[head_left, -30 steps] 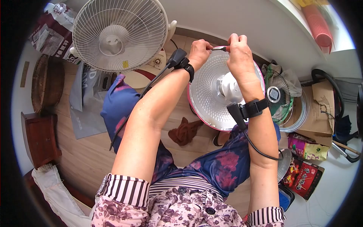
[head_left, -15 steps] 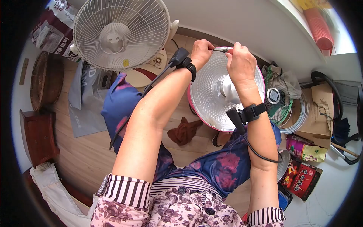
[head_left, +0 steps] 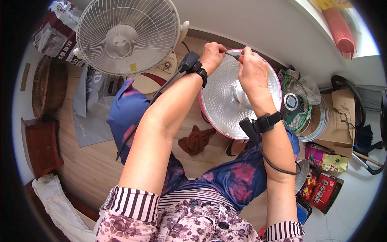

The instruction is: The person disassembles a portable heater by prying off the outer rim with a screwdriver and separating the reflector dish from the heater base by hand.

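A round silver reflector dish (head_left: 219,90) with a pink rim stands in front of me, a pale hub at its middle. At its top edge my left hand (head_left: 213,55) is closed, fingertips pinched near the rim on something too small to make out. My right hand (head_left: 254,70) is closed around a small tool with a red handle (head_left: 241,59). The tool's thin dark shaft points left toward my left fingertips. My right wrist and forearm cover part of the dish's right side.
A large white fan (head_left: 128,36) stands at upper left. A smaller fan (head_left: 291,101), a cardboard box (head_left: 336,121) and coiled tubing (head_left: 320,129) lie right of the dish. A brown cloth (head_left: 196,140) is on the floor between my legs.
My right hand has shifted slightly down and left, and the tool now slants more, its handle end lower. My left hand has stayed almost in place at the rim.
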Motion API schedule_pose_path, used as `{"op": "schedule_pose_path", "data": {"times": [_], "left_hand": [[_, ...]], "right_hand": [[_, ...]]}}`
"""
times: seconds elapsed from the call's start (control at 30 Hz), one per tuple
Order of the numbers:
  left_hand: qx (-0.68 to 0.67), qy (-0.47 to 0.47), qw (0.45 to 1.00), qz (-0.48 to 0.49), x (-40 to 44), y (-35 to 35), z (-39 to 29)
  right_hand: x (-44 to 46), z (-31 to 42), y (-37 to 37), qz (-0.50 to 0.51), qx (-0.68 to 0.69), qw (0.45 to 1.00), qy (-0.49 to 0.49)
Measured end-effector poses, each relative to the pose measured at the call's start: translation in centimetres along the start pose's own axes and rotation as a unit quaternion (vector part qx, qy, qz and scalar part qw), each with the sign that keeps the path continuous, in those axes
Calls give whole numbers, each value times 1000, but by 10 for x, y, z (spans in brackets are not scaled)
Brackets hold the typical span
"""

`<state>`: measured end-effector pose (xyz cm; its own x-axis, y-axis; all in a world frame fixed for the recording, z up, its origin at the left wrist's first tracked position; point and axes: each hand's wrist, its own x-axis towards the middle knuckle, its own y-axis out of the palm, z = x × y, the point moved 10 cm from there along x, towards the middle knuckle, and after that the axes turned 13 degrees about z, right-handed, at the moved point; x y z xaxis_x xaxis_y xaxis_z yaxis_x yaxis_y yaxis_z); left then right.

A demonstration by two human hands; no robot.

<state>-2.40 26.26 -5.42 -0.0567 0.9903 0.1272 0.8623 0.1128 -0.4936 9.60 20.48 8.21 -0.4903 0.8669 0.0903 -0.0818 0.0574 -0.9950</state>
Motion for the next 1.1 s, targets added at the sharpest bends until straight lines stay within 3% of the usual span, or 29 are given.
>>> {"op": "schedule_pose_path", "data": {"times": [0.47,0.67,0.77,1.1], "left_hand": [[19,-25,999,26,2,2,0],[27,-23,999,37,3,5,1],[3,6,1000,24,2,3,0],[27,-7,999,31,4,5,3]], "right_hand": [[-9,-2,-1,-27,-26,999,26],[-1,1,10,79,-36,992,90],[-3,7,9,44,4,999,24],[-5,0,10,15,7,999,29]]}}
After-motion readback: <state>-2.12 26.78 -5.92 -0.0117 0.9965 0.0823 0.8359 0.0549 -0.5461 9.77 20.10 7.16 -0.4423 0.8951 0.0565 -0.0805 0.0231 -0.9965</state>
